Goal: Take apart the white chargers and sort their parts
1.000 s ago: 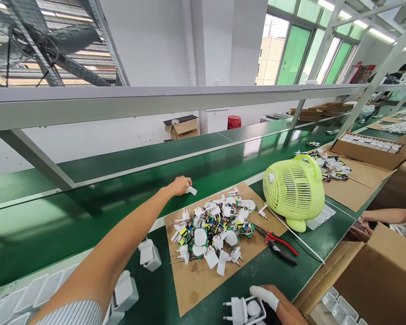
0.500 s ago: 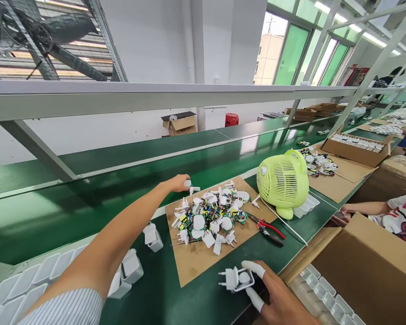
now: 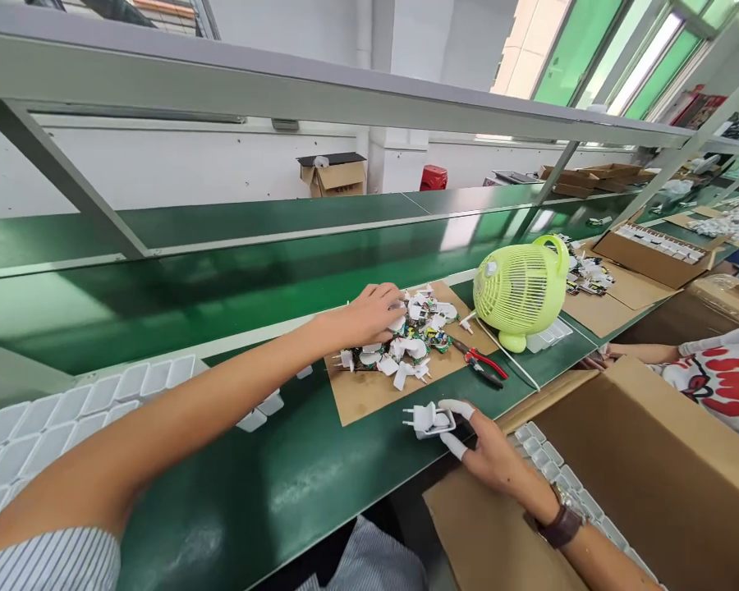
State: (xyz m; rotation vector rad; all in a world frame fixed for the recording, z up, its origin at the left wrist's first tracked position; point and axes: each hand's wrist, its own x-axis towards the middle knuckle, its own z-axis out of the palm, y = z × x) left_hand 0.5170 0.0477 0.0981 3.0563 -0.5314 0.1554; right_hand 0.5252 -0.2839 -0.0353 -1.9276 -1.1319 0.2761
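My left hand (image 3: 373, 316) reaches over the pile of circuit boards with white plug pieces (image 3: 415, 336), its fingers bent downward and thumb apart. The fingertips are partly hidden among the parts, and I see nothing clearly held. The pile lies on a cardboard sheet (image 3: 350, 406) on the green bench. My right hand (image 3: 489, 451), with white finger cots on thumb and forefinger, grips a white plug charger housing (image 3: 429, 420) near the bench's front edge. Its two prongs point left, and its open side shows a white piece inside.
Red-and-black pliers (image 3: 480, 361) lie right of the pile, beside a lime-green fan (image 3: 520, 291) with its cable. White housings (image 3: 98, 414) stand in rows at left. A cardboard box (image 3: 653, 460) with more housings is at right, near another person's arm (image 3: 646, 351).
My left hand has moved right, from the pile's far left edge to over its parts. My right hand still grips the charger housing. The view has tilted downward.
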